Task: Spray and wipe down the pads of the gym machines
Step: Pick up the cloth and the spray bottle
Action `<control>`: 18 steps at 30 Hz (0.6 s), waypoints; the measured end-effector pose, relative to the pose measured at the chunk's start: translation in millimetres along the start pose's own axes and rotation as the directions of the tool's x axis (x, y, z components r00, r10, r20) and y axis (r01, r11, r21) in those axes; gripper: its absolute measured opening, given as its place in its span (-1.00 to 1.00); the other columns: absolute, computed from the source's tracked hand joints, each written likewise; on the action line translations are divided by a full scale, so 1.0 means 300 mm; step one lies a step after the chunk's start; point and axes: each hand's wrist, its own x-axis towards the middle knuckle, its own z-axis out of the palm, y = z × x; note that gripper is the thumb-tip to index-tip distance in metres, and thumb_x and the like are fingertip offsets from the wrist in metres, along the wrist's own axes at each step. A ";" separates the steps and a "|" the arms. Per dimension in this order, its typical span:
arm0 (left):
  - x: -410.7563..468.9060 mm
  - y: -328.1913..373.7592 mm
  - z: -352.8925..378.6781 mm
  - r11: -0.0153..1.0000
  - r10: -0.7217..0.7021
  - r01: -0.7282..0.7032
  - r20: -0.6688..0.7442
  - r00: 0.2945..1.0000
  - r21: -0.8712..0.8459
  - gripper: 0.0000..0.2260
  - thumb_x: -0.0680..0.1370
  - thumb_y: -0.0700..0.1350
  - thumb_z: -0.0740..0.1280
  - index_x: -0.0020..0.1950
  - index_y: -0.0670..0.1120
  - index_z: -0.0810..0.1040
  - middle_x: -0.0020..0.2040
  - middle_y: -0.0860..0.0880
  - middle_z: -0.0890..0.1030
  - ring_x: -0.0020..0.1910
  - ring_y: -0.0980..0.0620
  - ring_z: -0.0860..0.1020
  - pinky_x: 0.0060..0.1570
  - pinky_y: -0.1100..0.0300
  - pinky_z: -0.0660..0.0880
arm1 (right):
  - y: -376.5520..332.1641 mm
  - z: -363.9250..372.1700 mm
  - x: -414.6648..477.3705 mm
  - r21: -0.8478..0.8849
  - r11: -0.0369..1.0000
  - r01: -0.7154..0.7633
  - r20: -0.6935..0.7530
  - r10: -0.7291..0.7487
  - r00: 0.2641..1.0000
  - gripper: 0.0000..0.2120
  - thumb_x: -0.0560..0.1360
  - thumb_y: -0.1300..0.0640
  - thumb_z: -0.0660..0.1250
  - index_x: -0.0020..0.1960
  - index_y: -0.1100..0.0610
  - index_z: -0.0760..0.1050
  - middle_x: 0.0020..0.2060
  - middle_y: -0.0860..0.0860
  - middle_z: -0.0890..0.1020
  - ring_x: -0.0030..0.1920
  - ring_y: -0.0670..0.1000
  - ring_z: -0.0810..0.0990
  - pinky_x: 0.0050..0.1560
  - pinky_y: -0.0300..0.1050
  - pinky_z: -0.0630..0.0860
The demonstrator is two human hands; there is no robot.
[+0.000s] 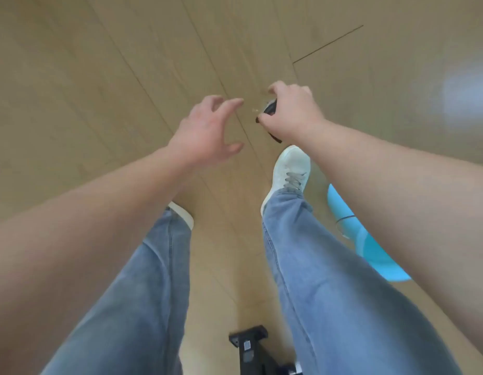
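I look straight down at a wooden floor and my own legs in blue jeans. My right hand (290, 110) is closed around a small dark object (270, 108), likely the black head of a spray bottle; most of it is hidden under the hand. My left hand (208, 128) hovers just to its left, fingers spread and curled, holding nothing. A light blue thing, perhaps a cloth (370, 239), shows under my right forearm. No machine pad is in view.
The black metal foot of a gym machine (250, 345) sits on the floor between my legs at the bottom edge. My white sneakers (289, 171) stand on light wood planks (126, 63). A bright glare patch lies at the right.
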 end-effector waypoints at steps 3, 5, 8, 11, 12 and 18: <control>0.071 -0.026 0.064 1.000 0.018 -0.019 0.044 0.999 0.021 -0.23 0.48 0.16 0.46 0.60 0.18 0.16 0.56 -0.12 0.24 0.49 -0.18 0.31 0.39 -0.17 0.39 | 0.059 0.052 0.064 -0.030 0.999 -0.028 0.003 0.028 1.000 -0.41 0.51 -0.12 0.34 0.48 0.06 0.37 0.36 0.15 0.48 0.52 0.17 0.26 0.41 0.19 0.40; 0.102 -0.038 0.097 1.000 0.011 -0.012 0.070 0.997 0.015 -0.23 0.50 0.16 0.46 0.61 0.19 0.14 0.57 -0.10 0.22 0.49 -0.15 0.33 0.38 -0.10 0.41 | 0.084 0.088 0.087 -0.072 0.997 -0.036 0.035 0.038 0.999 -0.42 0.50 -0.10 0.37 0.46 0.06 0.38 0.42 0.14 0.41 0.55 0.15 0.21 0.40 0.20 0.40; 0.144 -0.055 0.131 1.000 0.011 -0.011 0.064 0.998 0.009 -0.24 0.52 0.15 0.45 0.62 0.19 0.11 0.58 -0.07 0.19 0.46 -0.10 0.37 0.31 0.02 0.44 | 0.111 0.130 0.137 -0.168 0.984 -0.066 0.066 0.078 0.995 -0.37 0.46 -0.11 0.45 0.46 0.01 0.35 0.58 0.13 0.17 0.64 0.21 -0.04 0.41 0.29 0.35; 0.153 -0.072 0.163 0.999 0.018 -0.021 0.091 0.996 0.035 -0.24 0.53 0.15 0.43 0.62 0.20 0.10 0.59 -0.05 0.18 0.45 -0.09 0.39 0.25 0.05 0.46 | 0.135 0.165 0.179 -0.190 0.975 -0.113 0.079 0.130 0.988 -0.40 0.45 -0.03 0.48 0.42 0.02 0.36 0.57 0.14 0.12 0.58 0.31 0.02 0.31 0.21 0.45; 0.152 -0.078 0.173 0.999 0.024 -0.027 0.102 0.995 0.033 -0.24 0.53 0.15 0.43 0.62 0.21 0.09 0.59 -0.04 0.17 0.43 -0.09 0.40 0.23 0.05 0.47 | 0.140 0.175 0.190 -0.202 0.973 -0.116 0.069 0.132 0.989 -0.48 0.47 0.01 0.46 0.37 0.04 0.39 0.50 0.15 0.20 0.49 0.31 0.15 0.20 0.14 0.49; 0.097 -0.106 0.191 1.000 0.008 -0.008 0.123 0.992 -0.005 -0.26 0.54 0.14 0.41 0.61 0.20 0.09 0.54 -0.03 0.25 0.32 -0.07 0.49 0.20 0.05 0.52 | 0.097 0.181 0.152 -0.143 0.986 -0.087 0.054 0.095 0.994 -0.96 0.55 0.19 0.31 -0.05 0.07 0.49 0.03 0.05 0.39 0.12 0.19 0.33 -0.09 0.02 0.44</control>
